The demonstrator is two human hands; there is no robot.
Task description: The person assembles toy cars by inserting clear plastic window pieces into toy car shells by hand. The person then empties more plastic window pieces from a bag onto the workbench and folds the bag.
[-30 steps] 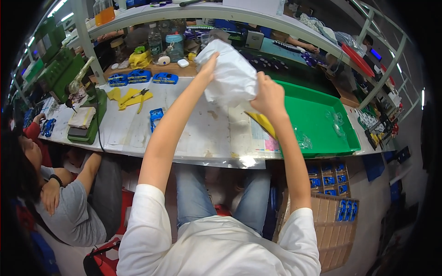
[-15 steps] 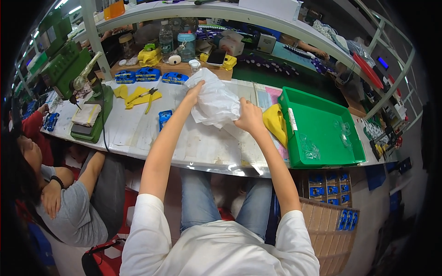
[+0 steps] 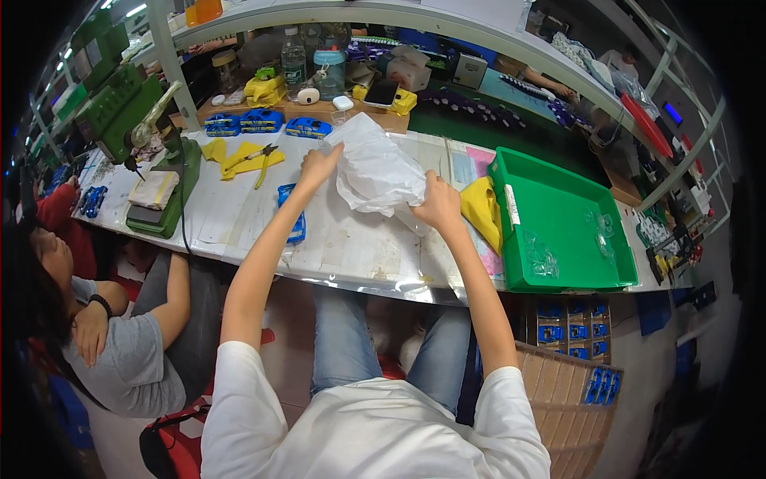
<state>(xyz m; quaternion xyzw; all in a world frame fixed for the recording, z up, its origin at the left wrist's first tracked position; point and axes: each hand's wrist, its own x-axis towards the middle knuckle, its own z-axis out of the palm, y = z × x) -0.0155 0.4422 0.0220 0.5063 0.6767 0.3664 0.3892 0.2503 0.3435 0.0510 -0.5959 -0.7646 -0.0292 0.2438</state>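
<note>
A crumpled, thin white plastic bag (image 3: 373,169) is stretched between my two hands above the white table. My left hand (image 3: 321,164) pinches its left edge. My right hand (image 3: 440,201) is closed around the gathered right end. Beside my left forearm lies a blue toy car (image 3: 296,225), partly hidden by the arm. Farther back on the left, several more blue toy cars stand in a row, one of them a blue car (image 3: 308,128). Yellow-handled nippers (image 3: 264,166) rest on a yellow cloth (image 3: 233,160).
A green tray (image 3: 511,239) with clear plastic pieces stands at right, beside another yellow cloth (image 3: 481,211). A green press machine (image 3: 171,180) is at left, near a seated person (image 3: 132,351). Bottles and a phone (image 3: 381,93) sit under the shelf. Partitioned cartons (image 3: 550,383) hold blue cars below.
My left hand has shifted left and slightly down, and my right hand slightly right, spreading the bag wider. More of the blue car by my left forearm shows.
</note>
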